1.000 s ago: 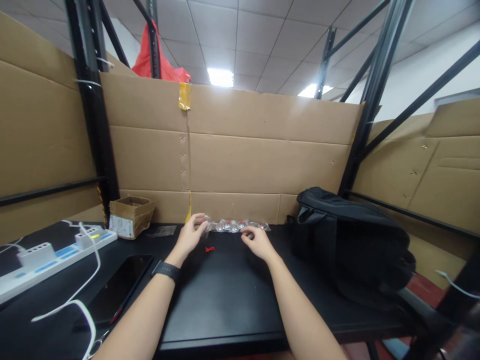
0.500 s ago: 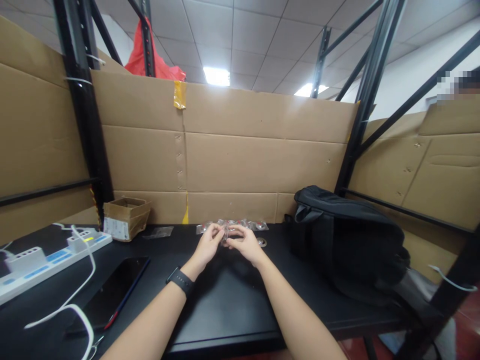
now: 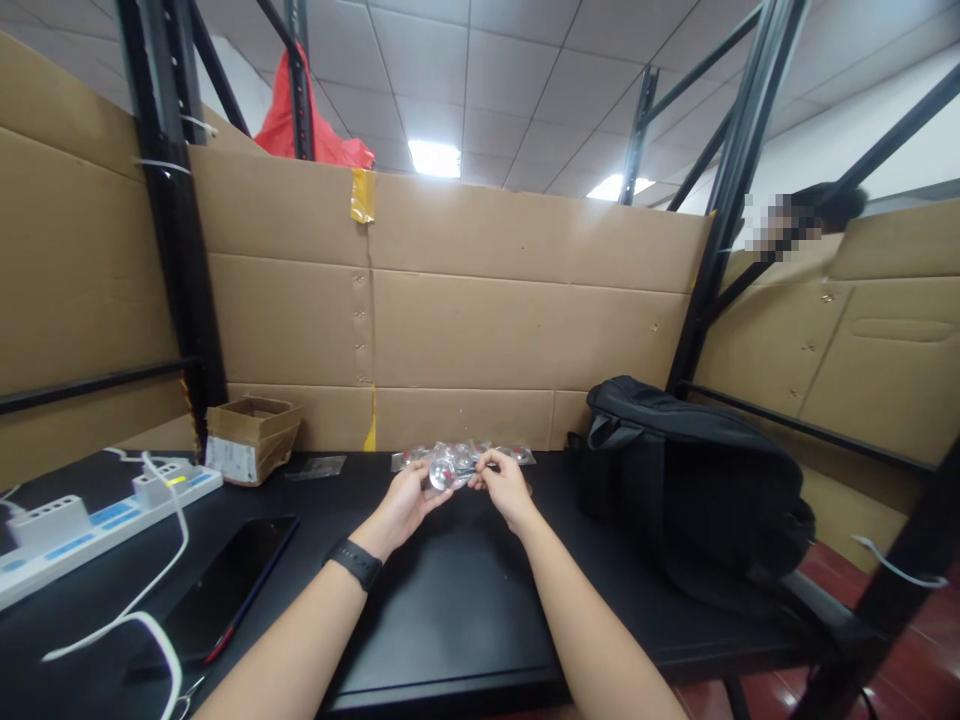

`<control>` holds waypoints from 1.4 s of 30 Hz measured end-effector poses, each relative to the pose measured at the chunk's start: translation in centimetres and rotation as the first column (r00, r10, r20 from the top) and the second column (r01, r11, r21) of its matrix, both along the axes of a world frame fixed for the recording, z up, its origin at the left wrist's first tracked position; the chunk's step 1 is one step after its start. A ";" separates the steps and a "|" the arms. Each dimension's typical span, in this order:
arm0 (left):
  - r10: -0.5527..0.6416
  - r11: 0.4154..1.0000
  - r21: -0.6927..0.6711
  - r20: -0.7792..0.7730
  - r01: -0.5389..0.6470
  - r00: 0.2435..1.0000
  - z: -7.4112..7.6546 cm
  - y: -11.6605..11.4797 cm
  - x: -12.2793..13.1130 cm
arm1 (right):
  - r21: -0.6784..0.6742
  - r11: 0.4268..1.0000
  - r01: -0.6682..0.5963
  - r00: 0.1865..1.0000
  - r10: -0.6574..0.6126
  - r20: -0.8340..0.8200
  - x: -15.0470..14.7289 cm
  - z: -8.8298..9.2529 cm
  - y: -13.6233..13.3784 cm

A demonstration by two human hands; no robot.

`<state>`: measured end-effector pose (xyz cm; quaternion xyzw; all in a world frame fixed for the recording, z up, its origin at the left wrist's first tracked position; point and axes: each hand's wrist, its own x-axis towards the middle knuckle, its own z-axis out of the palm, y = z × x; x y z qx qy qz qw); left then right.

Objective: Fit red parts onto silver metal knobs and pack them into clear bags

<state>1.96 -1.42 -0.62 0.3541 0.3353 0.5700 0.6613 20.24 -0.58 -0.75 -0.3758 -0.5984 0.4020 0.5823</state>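
My left hand (image 3: pixel 403 503), with a dark watch on its wrist, holds a round, shiny disc (image 3: pixel 442 471) with a small red mark. The disc faces me and looks wrapped in clear plastic. From the other side, my right hand (image 3: pixel 507 488) pinches something thin and dark at the disc's right edge; whether this is a fold of the wrapper or a separate piece I cannot tell. Just behind both hands, several clear plastic packets (image 3: pixel 519 454) with red marks lie in a row on the black table (image 3: pixel 450 620).
A black backpack (image 3: pixel 697 490) stands at the right. On the left are a small cardboard box (image 3: pixel 259 440), a flat clear bag (image 3: pixel 315 467), a white power strip (image 3: pixel 112 525), a cable and a dark tablet (image 3: pixel 232 575). Cardboard panels (image 3: pixel 465 330) enclose the table. A person (image 3: pixel 832 205) is beyond the right panel.
My hands have moved slightly apart, and the disc between them now shows its round face. My right hand has closed to a pinch. The person at the right has come further into view.
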 end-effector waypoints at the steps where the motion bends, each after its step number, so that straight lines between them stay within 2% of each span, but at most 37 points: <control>1: 0.011 1.000 -0.003 -0.001 -0.011 1.000 0.0 0.1 -0.1 | -0.007 1.000 -0.002 0.999 0.002 0.039 0.0 -0.1 0.0; 4: 0.068 0.996 0.060 -0.036 -0.066 0.997 -0.5 0.6 -0.4 | -0.026 0.999 0.041 0.994 -0.038 0.101 -0.1 -0.3 0.3; 7: 0.106 0.975 0.208 -0.147 -0.074 0.983 -1.0 1.1 -0.5 | -0.059 0.996 0.068 0.987 -0.058 0.147 -0.2 -0.6 0.3; 11: 0.117 0.941 0.336 -0.233 -0.033 0.966 -0.7 0.8 -0.6 | -0.095 0.995 -0.010 0.983 0.027 0.180 -0.5 -0.7 -0.2; 14: 0.114 0.940 0.340 -0.286 -0.010 0.951 -0.2 0.4 -0.5 | -0.098 0.993 -0.066 0.987 0.080 0.141 -0.8 -0.6 -0.7; 20: 0.155 0.913 0.407 -0.317 -0.013 0.936 0.1 0.3 -0.5 | -0.134 0.987 -0.094 0.995 0.097 0.016 -1.0 -0.7 -0.6; 26: 0.254 0.920 0.375 -0.340 -0.117 0.905 0.4 -0.2 -0.7 | -0.122 0.989 -0.083 0.996 0.085 0.010 -0.8 -1.0 -0.3; 33: 0.301 0.910 0.362 -0.247 -0.201 0.921 0.5 -0.4 -0.8 | -0.211 0.941 -0.265 0.957 0.231 -0.174 -1.0 -1.2 -0.1; 38: 0.359 0.869 0.435 -0.225 -0.236 0.906 0.0 0.3 -1.1 | -0.148 0.938 -0.314 0.946 0.296 -0.131 -0.8 -1.0 -0.5; 42: 0.393 0.861 0.425 -0.204 -0.281 0.897 -0.3 0.6 -1.2 | -0.125 0.935 -0.331 0.943 0.322 -0.086 -0.7 -1.0 -0.6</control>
